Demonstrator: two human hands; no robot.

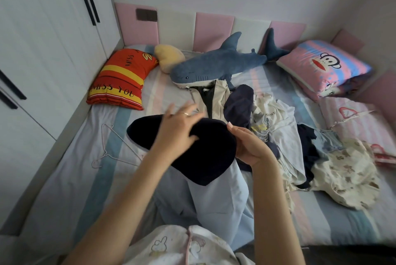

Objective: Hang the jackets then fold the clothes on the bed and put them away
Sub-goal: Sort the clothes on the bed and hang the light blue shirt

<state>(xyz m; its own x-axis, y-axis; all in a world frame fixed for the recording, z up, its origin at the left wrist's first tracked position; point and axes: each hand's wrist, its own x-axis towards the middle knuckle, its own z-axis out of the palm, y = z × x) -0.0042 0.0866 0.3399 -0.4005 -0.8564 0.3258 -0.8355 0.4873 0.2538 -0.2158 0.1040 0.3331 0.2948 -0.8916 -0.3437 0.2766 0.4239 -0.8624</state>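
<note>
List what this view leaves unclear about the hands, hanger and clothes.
Head view:
1. Left hand: fingers motion-blurred; contact with the dark garment unclear.
2. Right hand: fingers hidden under the garment it holds.
3. Hanger: right end covered by the garment.
4. Clothes pile: overlapping, pieces uncountable.

Both forearms are bare all the way down to the bottom edge of the view. The left hand (pixel 177 127) wears a thin, pale metal ring (pixel 186 113) on one finger. The right hand (pixel 250 146) has a longish thumbnail (pixel 229 123), light and glossy. Lowest in the view is a white top (pixel 171 234) printed with small outlined rabbits (pixel 158 245), with a pink piped seam (pixel 188 243) running down its front.
</note>
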